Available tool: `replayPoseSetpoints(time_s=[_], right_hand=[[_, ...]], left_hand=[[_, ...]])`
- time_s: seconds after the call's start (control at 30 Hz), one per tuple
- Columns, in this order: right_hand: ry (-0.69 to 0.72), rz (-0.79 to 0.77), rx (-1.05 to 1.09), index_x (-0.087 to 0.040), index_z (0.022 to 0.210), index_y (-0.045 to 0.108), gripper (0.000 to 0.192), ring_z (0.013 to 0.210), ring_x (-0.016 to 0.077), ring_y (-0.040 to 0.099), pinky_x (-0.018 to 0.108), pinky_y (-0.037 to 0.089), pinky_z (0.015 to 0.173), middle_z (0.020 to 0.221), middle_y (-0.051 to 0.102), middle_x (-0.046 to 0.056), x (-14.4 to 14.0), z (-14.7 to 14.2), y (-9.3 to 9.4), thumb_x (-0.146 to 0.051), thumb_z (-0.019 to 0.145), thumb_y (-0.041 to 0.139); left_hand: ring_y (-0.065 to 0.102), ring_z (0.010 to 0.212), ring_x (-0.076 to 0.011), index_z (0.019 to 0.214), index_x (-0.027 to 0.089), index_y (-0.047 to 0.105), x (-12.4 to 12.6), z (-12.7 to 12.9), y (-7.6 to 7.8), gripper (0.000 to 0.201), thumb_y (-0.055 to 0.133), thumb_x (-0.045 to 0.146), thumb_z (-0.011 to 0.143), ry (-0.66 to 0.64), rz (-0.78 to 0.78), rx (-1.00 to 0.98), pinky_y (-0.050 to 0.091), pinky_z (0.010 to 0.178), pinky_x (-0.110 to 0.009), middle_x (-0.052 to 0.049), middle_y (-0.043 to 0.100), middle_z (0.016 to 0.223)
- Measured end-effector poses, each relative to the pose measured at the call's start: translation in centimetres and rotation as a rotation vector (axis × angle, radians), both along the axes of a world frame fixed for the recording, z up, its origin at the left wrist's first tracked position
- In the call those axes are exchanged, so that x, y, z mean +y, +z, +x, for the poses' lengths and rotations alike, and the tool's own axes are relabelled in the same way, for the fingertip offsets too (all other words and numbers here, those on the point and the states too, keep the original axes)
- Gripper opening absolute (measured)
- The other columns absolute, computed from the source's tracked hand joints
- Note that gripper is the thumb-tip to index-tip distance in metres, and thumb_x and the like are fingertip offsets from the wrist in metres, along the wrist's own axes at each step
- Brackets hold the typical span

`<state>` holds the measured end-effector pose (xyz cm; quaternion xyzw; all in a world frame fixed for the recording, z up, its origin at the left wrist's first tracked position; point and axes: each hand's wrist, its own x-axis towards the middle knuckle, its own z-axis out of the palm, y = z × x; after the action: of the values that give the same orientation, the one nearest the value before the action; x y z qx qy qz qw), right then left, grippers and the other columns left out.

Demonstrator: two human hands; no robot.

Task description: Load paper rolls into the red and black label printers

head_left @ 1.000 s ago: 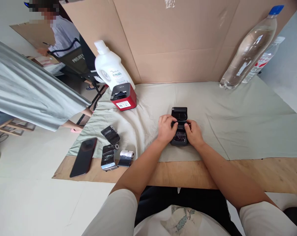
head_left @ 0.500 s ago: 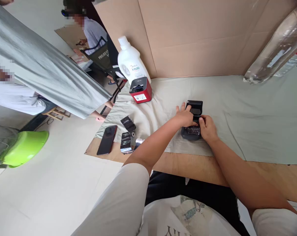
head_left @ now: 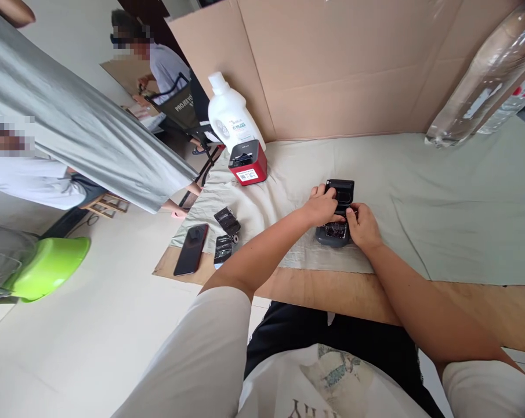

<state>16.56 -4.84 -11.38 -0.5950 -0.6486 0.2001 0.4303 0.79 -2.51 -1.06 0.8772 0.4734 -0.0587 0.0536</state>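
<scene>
1. Black portable printer (head_left: 332,240), lid open, right of centre on the cloth-covered tabletop (head_left: 462,220).
2. Left hand (head_left: 321,208): bent over the opening; its grip cannot be told.
3. Right hand (head_left: 364,227): holding the printer's right side.
4. Smartphone (head_left: 191,249), at near left.

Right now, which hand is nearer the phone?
Left. The left hand is right of the phone, at the open black device; the right hand is farther right.

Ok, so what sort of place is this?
Probably a shared indoor workroom: a tall brown cardboard panel stands behind this cloth-covered wooden table, and a person in a light shirt sits in a dark lettered chair nearby.
</scene>
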Motion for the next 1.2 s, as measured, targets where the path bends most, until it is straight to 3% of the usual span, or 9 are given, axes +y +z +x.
replayPoseSetpoints(time_s=[0.17, 0.27, 0.37, 0.43, 0.6, 0.7, 0.8, 0.97, 1.2], right_hand=[[0.029, 0.01, -0.007, -0.021, 0.098, 0.059, 0.059, 0.101, 0.0311, 0.061, 0.052, 0.048, 0.094, 0.105, 0.069, 0.017, 0.0, 0.1, 0.1, -0.065, 0.096, 0.02], [0.03, 0.007, -0.02, -0.02, 0.099, 0.059, 0.059, 0.102, 0.0317, 0.061, 0.053, 0.048, 0.094, 0.105, 0.068, 0.018, 0.0, 0.1, 0.1, -0.064, 0.096, 0.02], [0.033, 0.013, -0.027, -0.02, 0.1, 0.059, 0.058, 0.101, 0.0315, 0.061, 0.052, 0.048, 0.093, 0.104, 0.068, 0.017, 0.0, 0.1, 0.1, -0.063, 0.097, 0.02], [0.03, 0.021, -0.027, -0.021, 0.1, 0.059, 0.057, 0.101, 0.0311, 0.061, 0.052, 0.048, 0.094, 0.105, 0.069, 0.017, 0.0, 0.1, 0.0, -0.063, 0.097, 0.021], [0.022, 0.012, -0.032, -0.02, 0.101, 0.06, 0.059, 0.102, 0.0315, 0.061, 0.052, 0.048, 0.094, 0.106, 0.069, 0.018, 0.2, 0.2, -0.3, -0.066, 0.096, 0.023], [0.017, 0.008, -0.027, -0.02, 0.102, 0.06, 0.059, 0.102, 0.0314, 0.061, 0.051, 0.048, 0.093, 0.105, 0.069, 0.017, 0.3, 0.2, -0.3, -0.067, 0.095, 0.026], [0.02, 0.002, -0.027, -0.02, 0.102, 0.06, 0.057, 0.102, 0.0312, 0.061, 0.051, 0.047, 0.094, 0.106, 0.069, 0.017, 0.3, 0.2, -0.3, -0.066, 0.095, 0.028], [0.019, -0.011, -0.025, -0.02, 0.103, 0.059, 0.057, 0.104, 0.0318, 0.061, 0.052, 0.047, 0.094, 0.107, 0.069, 0.017, 0.2, 0.3, -0.1, -0.066, 0.094, 0.028], [0.018, -0.003, -0.012, -0.02, 0.102, 0.06, 0.06, 0.102, 0.0308, 0.061, 0.05, 0.048, 0.092, 0.104, 0.069, 0.016, 0.2, 0.2, -0.2, -0.069, 0.094, 0.027]], left_hand=[[0.038, 0.128, -0.0394, 0.102, 0.011, 0.072, 0.7, -0.4, -0.3, 0.048, 0.052, 0.053, 0.092, 0.008, -0.151, -0.088, 0.033, 0.106, -0.05, -0.017, 0.048, 0.139], [0.048, 0.123, -0.0304, 0.102, 0.013, 0.071, 1.5, -1.0, -0.5, 0.051, 0.037, 0.051, 0.097, 0.01, -0.36, -0.392, 0.037, 0.107, -0.044, -0.013, 0.057, 0.132], [0.057, 0.114, -0.0242, 0.12, 0.015, 0.065, 1.6, -2.5, 0.3, 0.057, 0.028, 0.053, 0.097, 0.062, -0.567, -0.719, 0.041, 0.104, -0.038, -0.009, 0.066, 0.121], [0.058, 0.115, -0.0242, 0.128, 0.017, 0.061, 1.3, -4.5, 1.5, 0.062, 0.032, 0.06, 0.094, 0.088, -0.633, -0.758, 0.041, 0.103, -0.036, -0.008, 0.068, 0.121], [0.053, 0.126, -0.0303, 0.135, 0.019, 0.056, -0.8, -13.2, 3.9, 0.075, 0.057, 0.068, 0.078, 0.196, -0.612, -0.286, 0.038, 0.107, -0.037, -0.011, 0.067, 0.126], [0.031, 0.144, -0.0372, 0.115, 0.024, 0.068, -2.5, -18.1, 3.6, 0.066, 0.065, 0.07, 0.069, 0.27, -0.527, 0.069, 0.028, 0.116, -0.047, -0.01, 0.052, 0.148], [0.014, 0.15, -0.0431, 0.102, 0.026, 0.072, -4.1, -20.5, 2.8, 0.052, 0.071, 0.063, 0.065, 0.29, -0.518, 0.288, 0.018, 0.119, -0.059, -0.006, 0.034, 0.161], [0.008, 0.153, -0.0391, 0.119, 0.03, 0.066, -7.1, -19.3, 3.2, 0.049, 0.069, 0.048, 0.073, 0.242, -0.487, 0.24, 0.012, 0.12, -0.061, -0.005, 0.026, 0.165], [0.007, 0.154, -0.0381, 0.087, 0.019, 0.071, -10.3, -15.9, 2.1, 0.019, 0.068, 0.012, 0.069, 0.117, -0.315, 0.37, 0.01, 0.122, -0.059, -0.006, 0.029, 0.164]])
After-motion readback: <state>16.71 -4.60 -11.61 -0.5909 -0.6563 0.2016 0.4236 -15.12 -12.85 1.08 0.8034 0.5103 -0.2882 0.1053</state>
